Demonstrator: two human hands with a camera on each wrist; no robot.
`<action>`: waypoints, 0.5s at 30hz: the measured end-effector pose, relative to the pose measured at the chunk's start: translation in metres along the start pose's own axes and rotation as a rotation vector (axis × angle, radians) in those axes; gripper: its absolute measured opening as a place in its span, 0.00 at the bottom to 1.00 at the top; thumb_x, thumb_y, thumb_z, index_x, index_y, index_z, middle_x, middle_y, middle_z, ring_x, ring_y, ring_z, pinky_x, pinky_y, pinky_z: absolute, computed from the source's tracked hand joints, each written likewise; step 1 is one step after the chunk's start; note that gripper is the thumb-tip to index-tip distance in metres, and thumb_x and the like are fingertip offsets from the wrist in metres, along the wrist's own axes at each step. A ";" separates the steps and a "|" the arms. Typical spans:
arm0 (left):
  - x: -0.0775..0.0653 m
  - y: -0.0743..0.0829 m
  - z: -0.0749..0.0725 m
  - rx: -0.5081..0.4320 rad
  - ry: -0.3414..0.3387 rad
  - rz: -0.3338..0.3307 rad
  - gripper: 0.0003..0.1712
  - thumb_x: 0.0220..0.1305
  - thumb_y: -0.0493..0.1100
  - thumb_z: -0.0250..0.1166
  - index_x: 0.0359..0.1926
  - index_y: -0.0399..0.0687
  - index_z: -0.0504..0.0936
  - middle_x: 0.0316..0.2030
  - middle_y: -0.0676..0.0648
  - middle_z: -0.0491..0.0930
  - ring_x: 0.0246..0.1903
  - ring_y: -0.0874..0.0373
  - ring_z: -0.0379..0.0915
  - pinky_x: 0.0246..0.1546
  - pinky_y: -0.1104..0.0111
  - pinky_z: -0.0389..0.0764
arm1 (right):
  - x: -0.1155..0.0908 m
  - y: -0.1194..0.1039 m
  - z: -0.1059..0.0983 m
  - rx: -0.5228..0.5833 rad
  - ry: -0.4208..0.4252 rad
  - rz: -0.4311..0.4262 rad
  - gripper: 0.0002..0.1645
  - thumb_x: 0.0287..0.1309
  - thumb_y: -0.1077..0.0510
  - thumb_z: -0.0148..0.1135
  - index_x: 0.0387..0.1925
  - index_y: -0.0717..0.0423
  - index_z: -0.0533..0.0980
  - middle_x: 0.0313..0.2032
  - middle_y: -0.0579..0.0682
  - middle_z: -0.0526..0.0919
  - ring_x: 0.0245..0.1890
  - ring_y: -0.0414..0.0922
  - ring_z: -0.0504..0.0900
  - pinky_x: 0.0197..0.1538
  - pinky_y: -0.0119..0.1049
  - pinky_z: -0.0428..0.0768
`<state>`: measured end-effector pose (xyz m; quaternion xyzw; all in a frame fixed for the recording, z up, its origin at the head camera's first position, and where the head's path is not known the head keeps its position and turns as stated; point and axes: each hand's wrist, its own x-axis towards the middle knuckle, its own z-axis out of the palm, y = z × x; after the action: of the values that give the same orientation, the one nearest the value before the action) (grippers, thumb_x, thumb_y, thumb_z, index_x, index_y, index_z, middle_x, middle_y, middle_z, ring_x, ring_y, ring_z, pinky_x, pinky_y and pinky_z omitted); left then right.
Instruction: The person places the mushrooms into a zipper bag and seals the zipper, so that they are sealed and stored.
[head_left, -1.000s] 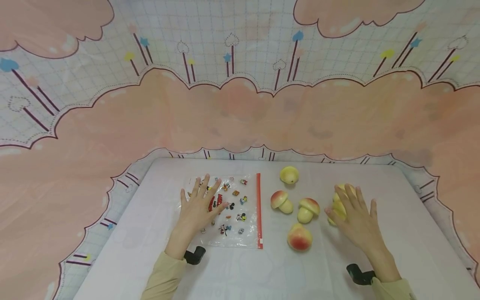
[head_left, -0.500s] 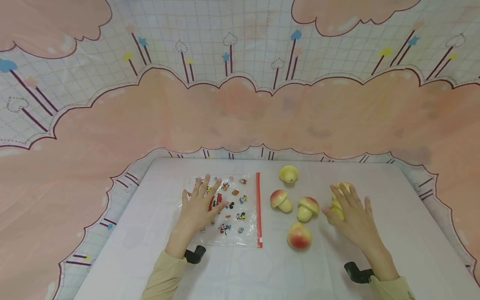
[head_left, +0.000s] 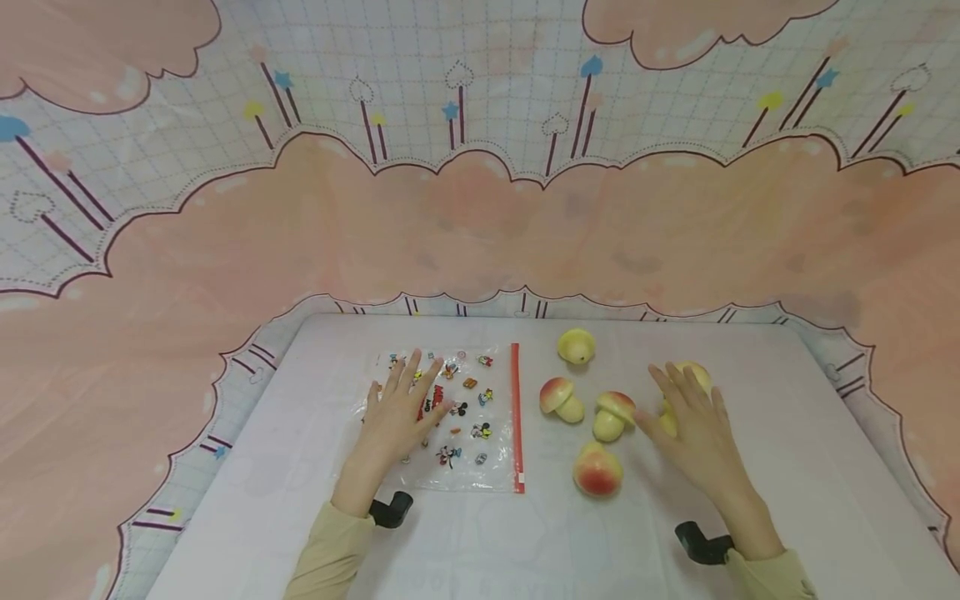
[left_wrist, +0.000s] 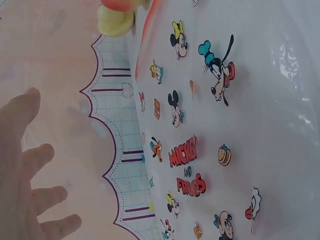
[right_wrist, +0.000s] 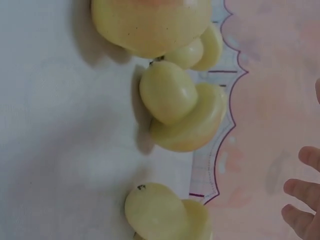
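Fingers spread, my left hand [head_left: 393,421] hovers over a clear zip bag [head_left: 468,475] with a red strip [head_left: 517,417] and cartoon prints. In the left wrist view, its fingers [left_wrist: 47,197] hang apart from the bag [left_wrist: 270,125]. My right hand [head_left: 693,429] is over the right side of the table, its fingers loosely spread, partly hiding yellow mushroom pieces [head_left: 697,375] beneath. Left of it lie two red-capped toy mushrooms [head_left: 562,402] and a round red-and-yellow piece [head_left: 597,471]. Farther back is a yellow mushroom [head_left: 576,347]. Neither hand holds anything.
A white-covered table [head_left: 555,550] carries everything. Behind it hangs a cloth backdrop [head_left: 480,225] with pink clouds. A black wrist mount [head_left: 392,509] sits at the left wrist, another mount [head_left: 703,543] at the right.
My right hand has drifted left, toward the red-capped mushrooms, uncovering more of the yellow piece behind it. The left hand stays almost in place. The mushrooms and bag stay put.
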<state>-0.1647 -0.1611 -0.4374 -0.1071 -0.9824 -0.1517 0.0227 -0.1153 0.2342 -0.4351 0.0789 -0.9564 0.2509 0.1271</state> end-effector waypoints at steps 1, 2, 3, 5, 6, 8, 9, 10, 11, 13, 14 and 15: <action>0.000 0.000 0.000 0.000 -0.001 0.001 0.40 0.66 0.63 0.55 0.75 0.65 0.52 0.77 0.46 0.44 0.76 0.41 0.37 0.67 0.31 0.43 | 0.000 -0.001 0.000 0.006 0.002 -0.003 0.41 0.63 0.41 0.56 0.72 0.50 0.57 0.70 0.65 0.59 0.73 0.64 0.51 0.74 0.63 0.35; 0.000 0.000 0.000 0.001 -0.001 0.003 0.40 0.66 0.63 0.55 0.74 0.65 0.52 0.76 0.45 0.45 0.76 0.40 0.38 0.67 0.31 0.45 | 0.000 -0.003 0.001 0.013 0.005 -0.005 0.41 0.63 0.42 0.57 0.72 0.51 0.58 0.70 0.66 0.59 0.73 0.64 0.52 0.74 0.63 0.36; 0.000 0.001 0.000 0.000 -0.001 0.003 0.39 0.66 0.63 0.55 0.74 0.65 0.53 0.76 0.45 0.45 0.75 0.40 0.38 0.66 0.31 0.45 | 0.001 -0.005 0.001 0.018 0.009 -0.005 0.41 0.63 0.42 0.57 0.72 0.51 0.58 0.70 0.66 0.59 0.72 0.64 0.52 0.73 0.63 0.38; -0.001 0.001 0.000 0.002 -0.002 0.005 0.39 0.66 0.63 0.55 0.74 0.64 0.54 0.76 0.44 0.47 0.75 0.40 0.40 0.66 0.32 0.47 | 0.001 -0.008 0.002 0.030 0.020 -0.009 0.40 0.62 0.43 0.59 0.71 0.53 0.60 0.70 0.66 0.60 0.72 0.65 0.53 0.73 0.63 0.42; -0.001 0.001 0.000 0.001 -0.003 0.004 0.38 0.66 0.63 0.54 0.74 0.63 0.55 0.76 0.44 0.47 0.75 0.40 0.40 0.67 0.32 0.47 | 0.001 -0.009 0.003 0.033 0.023 -0.009 0.40 0.62 0.43 0.59 0.70 0.53 0.60 0.69 0.66 0.61 0.71 0.66 0.54 0.72 0.64 0.44; -0.001 0.002 0.000 -0.007 -0.006 0.005 0.38 0.67 0.63 0.54 0.74 0.62 0.56 0.76 0.44 0.48 0.75 0.39 0.41 0.67 0.32 0.46 | 0.002 -0.011 0.005 0.042 0.035 -0.007 0.40 0.61 0.43 0.60 0.69 0.54 0.62 0.69 0.66 0.62 0.71 0.66 0.55 0.70 0.66 0.48; -0.001 0.002 0.001 -0.008 -0.005 0.007 0.38 0.67 0.63 0.54 0.74 0.61 0.56 0.76 0.43 0.48 0.75 0.39 0.42 0.67 0.32 0.46 | 0.002 -0.012 0.006 0.046 0.040 -0.004 0.40 0.61 0.43 0.60 0.69 0.54 0.62 0.68 0.66 0.63 0.70 0.67 0.56 0.69 0.67 0.50; -0.001 0.002 0.001 -0.010 -0.006 0.008 0.38 0.67 0.63 0.54 0.74 0.61 0.56 0.76 0.43 0.48 0.75 0.39 0.42 0.67 0.32 0.46 | 0.002 -0.013 0.007 0.050 0.044 -0.003 0.39 0.61 0.43 0.60 0.69 0.55 0.63 0.68 0.66 0.64 0.70 0.67 0.57 0.67 0.68 0.52; -0.001 0.002 0.002 -0.013 -0.005 0.010 0.37 0.67 0.63 0.53 0.73 0.61 0.57 0.76 0.43 0.48 0.74 0.38 0.42 0.67 0.32 0.47 | 0.002 -0.014 0.009 0.054 0.046 0.000 0.39 0.61 0.42 0.60 0.68 0.55 0.63 0.68 0.66 0.64 0.69 0.67 0.58 0.66 0.69 0.53; 0.000 0.002 0.003 -0.010 -0.003 0.017 0.37 0.67 0.63 0.53 0.73 0.60 0.58 0.75 0.42 0.49 0.74 0.38 0.44 0.66 0.32 0.48 | 0.002 -0.016 0.011 0.066 0.048 0.001 0.39 0.61 0.43 0.60 0.68 0.56 0.64 0.67 0.67 0.65 0.69 0.68 0.59 0.65 0.69 0.54; 0.000 0.002 0.004 -0.007 -0.002 0.020 0.37 0.67 0.63 0.53 0.73 0.61 0.58 0.75 0.42 0.49 0.74 0.38 0.44 0.66 0.32 0.49 | 0.002 -0.017 0.013 0.070 0.045 0.004 0.38 0.61 0.43 0.60 0.67 0.57 0.64 0.67 0.67 0.65 0.69 0.68 0.59 0.65 0.69 0.55; 0.000 0.002 0.005 -0.006 0.000 0.022 0.36 0.67 0.63 0.53 0.73 0.61 0.58 0.75 0.42 0.50 0.74 0.38 0.45 0.66 0.32 0.50 | 0.002 -0.019 0.014 0.078 0.043 0.005 0.38 0.61 0.44 0.60 0.67 0.57 0.64 0.67 0.67 0.65 0.68 0.68 0.59 0.65 0.69 0.56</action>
<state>-0.1643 -0.1578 -0.4412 -0.1180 -0.9806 -0.1544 0.0239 -0.1156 0.2110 -0.4378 0.0759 -0.9431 0.2901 0.1439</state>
